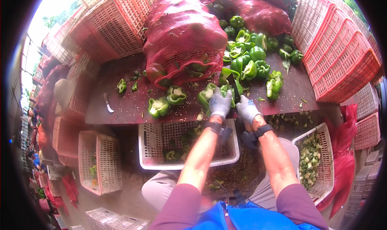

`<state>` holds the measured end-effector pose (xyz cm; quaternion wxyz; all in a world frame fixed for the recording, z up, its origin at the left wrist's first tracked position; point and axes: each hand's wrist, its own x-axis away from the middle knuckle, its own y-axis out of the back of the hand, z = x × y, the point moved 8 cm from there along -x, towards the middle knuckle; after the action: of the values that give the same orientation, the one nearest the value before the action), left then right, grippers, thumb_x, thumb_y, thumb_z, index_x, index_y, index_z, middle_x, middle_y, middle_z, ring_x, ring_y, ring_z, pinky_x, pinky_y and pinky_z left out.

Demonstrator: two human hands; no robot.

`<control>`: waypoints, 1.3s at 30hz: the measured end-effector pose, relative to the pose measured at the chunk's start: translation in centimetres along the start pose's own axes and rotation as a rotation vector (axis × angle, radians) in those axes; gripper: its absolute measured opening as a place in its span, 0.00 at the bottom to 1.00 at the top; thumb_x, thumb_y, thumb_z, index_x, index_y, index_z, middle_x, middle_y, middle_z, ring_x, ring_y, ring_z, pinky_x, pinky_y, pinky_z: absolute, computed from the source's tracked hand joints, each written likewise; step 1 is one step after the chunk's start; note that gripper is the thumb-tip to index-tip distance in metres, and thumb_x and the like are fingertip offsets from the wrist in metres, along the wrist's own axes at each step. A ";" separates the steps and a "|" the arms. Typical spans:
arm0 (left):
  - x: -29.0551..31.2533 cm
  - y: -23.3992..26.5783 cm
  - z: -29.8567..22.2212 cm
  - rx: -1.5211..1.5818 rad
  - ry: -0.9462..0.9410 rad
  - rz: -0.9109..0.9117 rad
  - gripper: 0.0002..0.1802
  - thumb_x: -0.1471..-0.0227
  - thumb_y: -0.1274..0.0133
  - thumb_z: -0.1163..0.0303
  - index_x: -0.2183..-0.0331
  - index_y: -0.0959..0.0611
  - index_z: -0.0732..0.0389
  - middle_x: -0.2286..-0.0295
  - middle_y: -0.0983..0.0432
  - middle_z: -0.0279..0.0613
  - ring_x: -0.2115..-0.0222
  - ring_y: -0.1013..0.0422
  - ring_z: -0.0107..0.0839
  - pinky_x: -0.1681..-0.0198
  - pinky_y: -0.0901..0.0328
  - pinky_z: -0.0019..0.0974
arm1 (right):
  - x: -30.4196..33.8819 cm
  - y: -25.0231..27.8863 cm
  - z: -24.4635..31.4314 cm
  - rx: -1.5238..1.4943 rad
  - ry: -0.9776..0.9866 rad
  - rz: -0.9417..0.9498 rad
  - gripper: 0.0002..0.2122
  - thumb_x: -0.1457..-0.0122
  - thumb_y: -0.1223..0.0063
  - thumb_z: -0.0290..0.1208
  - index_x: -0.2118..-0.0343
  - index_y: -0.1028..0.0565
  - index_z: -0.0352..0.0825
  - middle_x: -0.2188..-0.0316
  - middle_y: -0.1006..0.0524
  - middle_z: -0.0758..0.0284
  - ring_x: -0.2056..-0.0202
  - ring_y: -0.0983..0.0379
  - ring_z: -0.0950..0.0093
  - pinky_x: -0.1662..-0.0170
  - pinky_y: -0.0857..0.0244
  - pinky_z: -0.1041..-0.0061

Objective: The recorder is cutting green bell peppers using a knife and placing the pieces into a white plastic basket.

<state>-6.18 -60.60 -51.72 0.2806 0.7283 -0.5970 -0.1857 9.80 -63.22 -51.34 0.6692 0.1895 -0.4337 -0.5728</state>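
One grey-gloved left hand (220, 104) curled around a cut green bell pepper (205, 95), pale core showing, near the front edge of a dark, seed-strewn table (131, 112). Grey-gloved right hand (247, 109) just beside; cannot tell whether it grips anything. Bulging red mesh sack (185, 36) beyond; white-rimmed plastic crate (189, 165) below table edge.

Quick count, folks: two gloved hands, one left hand (220, 104) and one right hand (247, 109), plus two dark wristbands (265, 130). One curved knife (108, 103). One big red mesh sack (183, 34) up front, at least one more behind. Three crates (161, 166) with green bits inside. Pile of green peppers (257, 53): well over ten, too overlapped for an exact number.
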 end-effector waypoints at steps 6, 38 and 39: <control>-1.6 2.4 1.7 0.298 -0.242 0.015 0.32 0.46 0.42 0.48 0.50 0.23 0.65 0.57 0.20 0.61 0.54 0.24 0.56 0.48 0.32 0.50 | -4.4 -1.6 -1.8 -0.450 -0.033 0.185 0.11 0.38 0.51 0.28 0.53 0.26 0.34 0.75 0.24 0.65 0.77 0.27 0.71 0.77 0.33 0.67; -21.7 6.0 0.5 -0.737 -0.356 0.027 0.54 0.52 0.50 0.24 0.38 0.26 0.57 0.39 0.32 0.53 0.37 0.37 0.51 0.33 0.45 0.52 | 3.1 -3.0 -2.9 -0.360 0.106 -0.311 0.15 0.34 0.53 0.35 0.49 0.30 0.32 0.70 0.20 0.46 0.65 0.22 0.44 0.61 0.31 0.47; -21.1 5.8 -0.2 -0.750 -0.319 0.109 0.54 0.53 0.47 0.25 0.41 0.24 0.61 0.42 0.29 0.55 0.39 0.34 0.51 0.34 0.43 0.49 | 3.0 -2.7 -2.9 -0.310 0.127 -0.335 0.15 0.34 0.53 0.35 0.49 0.30 0.32 0.70 0.20 0.46 0.65 0.22 0.45 0.61 0.31 0.47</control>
<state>-15.06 -40.78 -49.28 0.4399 0.5049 -0.5615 -0.4860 10.36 -67.48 -53.84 0.6117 0.1896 -0.2601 -0.7227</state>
